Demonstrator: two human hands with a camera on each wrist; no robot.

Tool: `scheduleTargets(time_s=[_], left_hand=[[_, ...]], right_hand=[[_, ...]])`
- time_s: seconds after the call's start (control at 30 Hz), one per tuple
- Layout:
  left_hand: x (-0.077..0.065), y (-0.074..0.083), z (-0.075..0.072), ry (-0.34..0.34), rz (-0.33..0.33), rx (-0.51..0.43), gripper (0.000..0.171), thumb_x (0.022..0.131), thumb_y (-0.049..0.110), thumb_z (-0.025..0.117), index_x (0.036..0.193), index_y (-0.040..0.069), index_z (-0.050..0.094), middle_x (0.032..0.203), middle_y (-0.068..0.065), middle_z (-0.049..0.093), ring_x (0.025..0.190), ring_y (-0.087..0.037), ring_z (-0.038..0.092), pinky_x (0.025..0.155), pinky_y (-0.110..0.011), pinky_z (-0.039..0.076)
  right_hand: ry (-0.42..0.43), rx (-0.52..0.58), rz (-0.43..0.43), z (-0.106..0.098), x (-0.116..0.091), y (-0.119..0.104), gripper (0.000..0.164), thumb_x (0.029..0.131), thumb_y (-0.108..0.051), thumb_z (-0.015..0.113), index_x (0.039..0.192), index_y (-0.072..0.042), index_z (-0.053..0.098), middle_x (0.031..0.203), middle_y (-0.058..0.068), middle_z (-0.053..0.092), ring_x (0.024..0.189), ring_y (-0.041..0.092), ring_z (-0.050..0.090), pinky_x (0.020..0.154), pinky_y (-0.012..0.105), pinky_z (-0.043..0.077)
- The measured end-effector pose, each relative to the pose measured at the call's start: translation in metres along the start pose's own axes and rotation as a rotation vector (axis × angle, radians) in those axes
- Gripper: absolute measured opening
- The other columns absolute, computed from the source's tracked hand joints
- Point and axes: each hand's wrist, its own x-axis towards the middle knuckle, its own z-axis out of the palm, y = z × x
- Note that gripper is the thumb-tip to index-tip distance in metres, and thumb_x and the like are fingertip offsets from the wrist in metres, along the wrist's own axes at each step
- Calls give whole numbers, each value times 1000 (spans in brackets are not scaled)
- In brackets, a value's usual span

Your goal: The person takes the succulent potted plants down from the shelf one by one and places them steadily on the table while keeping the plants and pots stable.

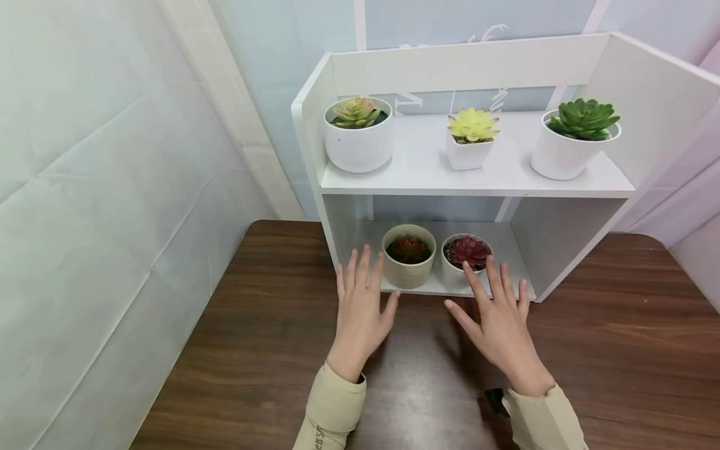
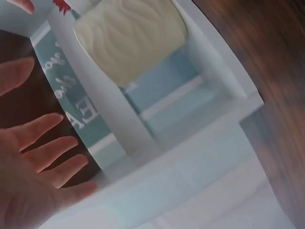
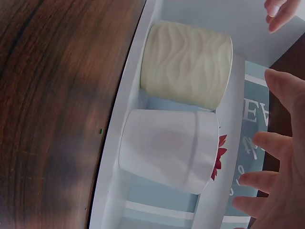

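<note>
Both hands hover with spread fingers before the lower shelf of a white two-tier rack [image 1: 478, 192]. My left hand [image 1: 360, 319] is nearest the cream pot [image 1: 409, 273], which has a wavy relief and a reddish-orange succulent [image 1: 410, 248]. In front of the white pot [image 3: 164, 148] with the dark red succulent [image 1: 470, 250] is my right hand [image 1: 500, 325], its fingertips overlapping that pot in the head view. Neither hand holds anything. In the left wrist view the left fingers [image 2: 52, 151] are straight beside the rack; the right wrist view shows the right fingers [image 3: 259, 181] apart.
On the upper shelf stand a round white pot [image 1: 360, 147] with a pale green succulent, a small square pot [image 1: 469, 155] with a yellow-green one, and a white pot [image 1: 562, 153] with a dark green one. The rack stands on a dark wooden table [image 1: 253, 350]; white fabric [image 1: 112, 187] hangs at left.
</note>
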Motion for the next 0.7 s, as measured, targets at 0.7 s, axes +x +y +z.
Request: scheduleTargets(time_s=[0.7], left_hand=[[24, -45, -27, 410, -87, -93, 30, 89, 14, 64, 112, -2, 52, 105, -16, 53, 88, -27, 55, 71, -37, 50]], right_hand=[[-46, 26, -26, 9, -2, -13, 74, 90, -49, 62, 151, -19, 32, 157, 25, 15, 145, 43, 10, 111, 65, 1]])
